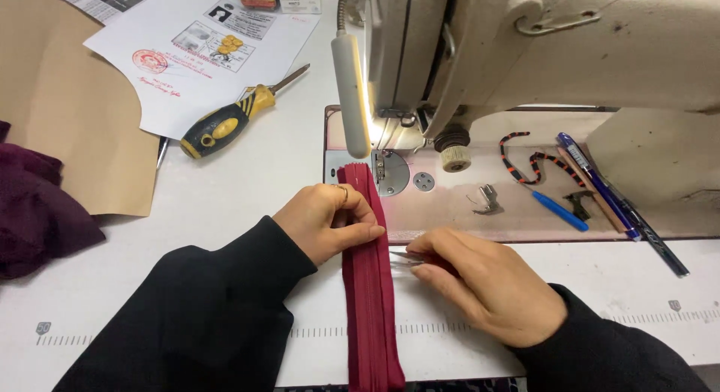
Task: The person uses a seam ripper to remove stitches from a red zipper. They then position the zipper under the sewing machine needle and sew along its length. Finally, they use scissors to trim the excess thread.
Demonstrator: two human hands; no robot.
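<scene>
Centre of frame: dark red fabric strip (369, 287) lies flat on the white table (225, 204), running from the bottom edge up to the presser foot area of the sewing machine (525, 54). Looks like a folded band, maybe with a zipper; can't tell for sure

Left hand (326, 221) presses down on the strip's upper part, fingers curled over its left edge, thumb across the top. Pinning it, not lifting it. Ring on one finger

Right hand (487, 287) sits just right of the strip, closed around small metal snips (405, 258), tips pointing at the strip's right edge, touching or nearly so

Handling judgement: strip is light, soft, limp and will shift or bunch if pushed from one end. Best held flat under spread fingers near the work point, or pinched at the folded edge. Snips are stiff and sharp at the tip

Around: yellow-black screwdriver (225, 122) upper left on printed paper (202, 54), brown paper pattern (67, 114) far left, dark purple cloth (34, 212) at left edge, pens (600, 186) and loose presser foot (487, 199) on the machine bed right of centre
</scene>
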